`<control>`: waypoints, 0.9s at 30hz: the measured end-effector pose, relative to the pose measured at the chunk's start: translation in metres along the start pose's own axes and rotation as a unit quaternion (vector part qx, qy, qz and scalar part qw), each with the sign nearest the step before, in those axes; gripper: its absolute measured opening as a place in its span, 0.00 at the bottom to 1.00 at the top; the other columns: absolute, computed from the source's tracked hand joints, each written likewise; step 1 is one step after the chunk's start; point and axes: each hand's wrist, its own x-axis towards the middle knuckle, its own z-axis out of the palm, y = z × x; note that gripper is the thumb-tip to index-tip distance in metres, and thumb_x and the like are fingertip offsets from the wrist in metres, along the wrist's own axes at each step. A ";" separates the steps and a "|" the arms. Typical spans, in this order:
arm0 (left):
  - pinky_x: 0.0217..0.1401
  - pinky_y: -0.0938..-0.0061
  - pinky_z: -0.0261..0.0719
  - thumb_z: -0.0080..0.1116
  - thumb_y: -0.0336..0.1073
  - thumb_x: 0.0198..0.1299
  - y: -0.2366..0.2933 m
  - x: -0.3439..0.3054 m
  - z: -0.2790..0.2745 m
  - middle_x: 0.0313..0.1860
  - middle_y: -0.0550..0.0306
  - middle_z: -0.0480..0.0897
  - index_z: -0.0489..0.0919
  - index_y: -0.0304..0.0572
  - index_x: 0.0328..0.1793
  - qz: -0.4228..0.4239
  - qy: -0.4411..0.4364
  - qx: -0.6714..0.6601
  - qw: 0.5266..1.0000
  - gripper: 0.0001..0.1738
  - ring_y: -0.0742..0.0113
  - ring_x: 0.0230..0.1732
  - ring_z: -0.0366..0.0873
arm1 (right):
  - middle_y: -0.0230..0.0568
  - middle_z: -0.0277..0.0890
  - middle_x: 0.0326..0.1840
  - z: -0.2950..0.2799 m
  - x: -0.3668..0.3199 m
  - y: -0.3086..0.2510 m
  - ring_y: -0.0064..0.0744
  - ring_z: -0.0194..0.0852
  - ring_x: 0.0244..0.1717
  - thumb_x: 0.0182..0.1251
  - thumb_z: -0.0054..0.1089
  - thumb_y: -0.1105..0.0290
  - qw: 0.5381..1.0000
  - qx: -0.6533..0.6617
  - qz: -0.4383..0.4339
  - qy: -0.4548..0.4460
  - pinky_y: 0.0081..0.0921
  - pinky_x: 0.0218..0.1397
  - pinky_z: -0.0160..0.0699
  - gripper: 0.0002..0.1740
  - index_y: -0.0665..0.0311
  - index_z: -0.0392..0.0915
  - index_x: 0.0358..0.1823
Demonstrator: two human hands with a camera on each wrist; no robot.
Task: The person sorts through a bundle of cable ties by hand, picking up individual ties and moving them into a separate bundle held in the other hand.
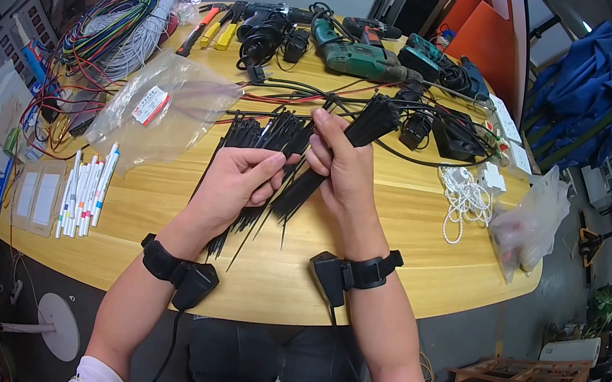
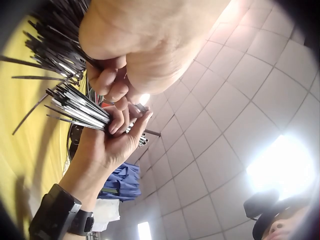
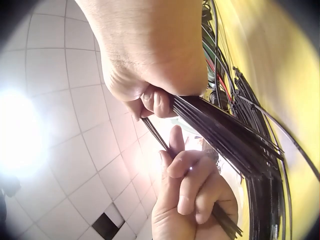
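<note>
Black cable ties fill the space between the two hands. My right hand (image 1: 350, 174) grips a thick bundle of cable ties (image 1: 295, 197), whose upper end fans out above the knuckles. My left hand (image 1: 233, 186) holds a few thin cable ties (image 3: 227, 222), their ends sticking out below its curled fingers in the right wrist view. A thin strand spans from the right fingertips to the left hand there. Under and behind the left hand, a loose pile of cable ties (image 1: 250, 135) lies on the wooden table (image 1: 153, 221).
A clear plastic bag (image 1: 122, 122) and several marker pens (image 1: 87, 189) lie left. Coiled wires (image 1: 119, 19) sit behind them. Power drills (image 1: 354, 59) and black cables line the back. To the right are a white beaded string (image 1: 459, 206) and another plastic bag (image 1: 529, 226).
</note>
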 end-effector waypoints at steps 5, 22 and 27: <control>0.23 0.86 0.59 0.53 0.36 0.73 -0.003 0.000 0.000 0.26 0.66 0.76 0.81 0.27 0.55 -0.012 -0.030 0.057 0.998 0.16 0.84 0.21 0.63 | 0.20 0.63 0.22 -0.006 0.003 -0.004 0.09 0.47 0.15 0.67 0.65 0.70 0.999 0.038 -0.018 0.032 0.14 0.17 0.45 0.07 0.64 0.77 0.34; 0.23 0.86 0.58 0.51 0.35 0.73 -0.001 0.000 -0.002 0.26 0.66 0.75 0.83 0.29 0.49 0.031 -0.034 0.067 0.997 0.14 0.84 0.21 0.63 | 0.19 0.54 0.20 -0.001 -0.005 0.006 0.10 0.47 0.15 0.69 0.65 0.56 0.997 -0.025 0.059 -0.040 0.14 0.18 0.51 0.20 0.68 0.76 0.46; 0.23 0.86 0.58 0.51 0.35 0.74 0.000 -0.001 -0.001 0.26 0.67 0.75 0.83 0.29 0.49 0.009 -0.068 0.102 0.992 0.15 0.85 0.21 0.62 | 0.19 0.55 0.19 0.001 -0.006 0.005 0.10 0.48 0.14 0.69 0.66 0.58 0.996 -0.049 0.056 -0.046 0.14 0.16 0.48 0.17 0.67 0.76 0.40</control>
